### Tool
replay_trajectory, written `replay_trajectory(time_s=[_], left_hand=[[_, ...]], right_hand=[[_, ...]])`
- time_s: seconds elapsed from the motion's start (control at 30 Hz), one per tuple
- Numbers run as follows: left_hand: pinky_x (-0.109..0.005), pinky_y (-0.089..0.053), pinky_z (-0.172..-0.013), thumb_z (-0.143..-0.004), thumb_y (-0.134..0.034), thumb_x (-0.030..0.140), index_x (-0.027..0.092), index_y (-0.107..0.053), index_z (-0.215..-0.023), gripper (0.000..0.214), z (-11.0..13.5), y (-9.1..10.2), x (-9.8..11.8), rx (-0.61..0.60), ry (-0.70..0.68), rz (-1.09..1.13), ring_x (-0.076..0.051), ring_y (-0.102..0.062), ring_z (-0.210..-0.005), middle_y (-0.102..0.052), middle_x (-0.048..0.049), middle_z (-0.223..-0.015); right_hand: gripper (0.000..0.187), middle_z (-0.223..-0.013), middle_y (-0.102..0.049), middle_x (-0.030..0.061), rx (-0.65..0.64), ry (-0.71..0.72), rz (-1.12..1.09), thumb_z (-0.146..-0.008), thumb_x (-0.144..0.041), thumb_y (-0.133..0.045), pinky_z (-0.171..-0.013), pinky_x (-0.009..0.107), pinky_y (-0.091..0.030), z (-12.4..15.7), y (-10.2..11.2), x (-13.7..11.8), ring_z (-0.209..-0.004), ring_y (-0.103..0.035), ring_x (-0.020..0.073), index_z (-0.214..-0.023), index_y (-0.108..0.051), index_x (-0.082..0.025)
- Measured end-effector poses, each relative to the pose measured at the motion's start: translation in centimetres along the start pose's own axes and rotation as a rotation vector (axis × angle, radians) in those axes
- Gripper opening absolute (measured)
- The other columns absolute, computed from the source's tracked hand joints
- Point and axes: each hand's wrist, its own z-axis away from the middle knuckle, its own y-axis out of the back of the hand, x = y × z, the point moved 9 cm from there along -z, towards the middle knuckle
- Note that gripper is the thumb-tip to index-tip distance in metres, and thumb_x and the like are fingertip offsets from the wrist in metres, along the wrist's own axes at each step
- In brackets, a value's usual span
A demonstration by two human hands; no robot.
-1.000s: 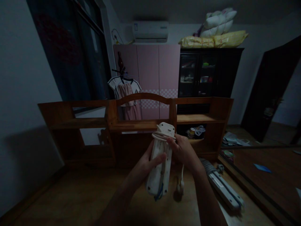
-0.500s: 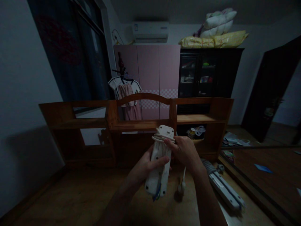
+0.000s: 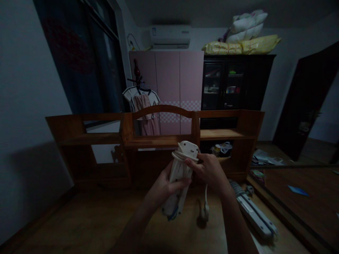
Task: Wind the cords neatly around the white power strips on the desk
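Head view: power strip (image 3: pixel 180 171) sits in left hand (image 3: pixel 165 187), fingers wrapped round it, long axis 7-to-1 o'clock. Right hand (image 3: pixel 211 171) is nearer the 1 o'clock end, fingers pinching the cord (image 3: pixel 182 156) looped there. Plug (image 3: pixel 205 213) hangs at its 6 o'clock.

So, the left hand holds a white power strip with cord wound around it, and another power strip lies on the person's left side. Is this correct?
Not quite: the head view shows the other power strip lying on the person's right. The left hand holds a white power strip with cord wound around it.
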Motion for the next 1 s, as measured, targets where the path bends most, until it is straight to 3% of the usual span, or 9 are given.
replay_trajectory(time_s=[0.37,0.63,0.8,1.0], left_hand=[[-0.033,-0.044,-0.093,-0.072,-0.072,0.024,0.020,-0.052,-0.127,0.058,-0.1,0.1,0.4,0.039,-0.095,-0.021,-0.025,-0.058,-0.107,-0.063,-0.0076,-0.119],[-0.034,-0.044,-0.093,-0.075,-0.070,0.026,0.021,-0.051,-0.128,0.057,-0.3,0.5,0.2,0.073,-0.121,-0.015,-0.025,-0.058,-0.108,-0.063,-0.0076,-0.119],[-0.033,-0.048,-0.086,-0.075,-0.071,0.038,0.021,-0.052,-0.127,0.058,-0.5,0.8,-0.7,0.085,-0.099,0.009,-0.028,-0.059,-0.107,-0.065,-0.0085,-0.116],[-0.032,-0.053,-0.071,-0.078,-0.055,0.063,0.017,-0.057,-0.122,0.063,-0.9,1.9,-2.2,0.116,-0.085,0.082,-0.029,-0.064,-0.094,-0.069,-0.0116,-0.099]], right_hand=[[0.050,-0.065,-0.066,0.0044,0.045,-0.020,-0.097,-0.079,-0.063,-0.055,-0.050,0.022,-0.035,0.0,0.3,-0.1,-0.060,-0.061,0.0185,-0.076,-0.071,-0.016],[0.051,-0.067,-0.068,0.0065,0.056,-0.068,-0.048,-0.080,-0.066,-0.052,-0.055,0.024,-0.037,0.0,-0.1,-0.2,-0.068,-0.065,0.0224,-0.079,-0.072,-0.018],[0.051,-0.069,-0.070,0.0080,0.058,-0.077,-0.016,-0.080,-0.065,-0.052,-0.056,0.025,-0.037,0.1,0.0,-0.5,-0.067,-0.065,0.0219,-0.078,-0.072,-0.019],[0.044,-0.074,-0.070,0.0068,0.110,-0.051,-0.020,-0.076,-0.060,-0.061,-0.056,0.024,-0.038,0.3,0.4,-1.0,-0.068,-0.064,0.0213,-0.086,-0.068,-0.019]])
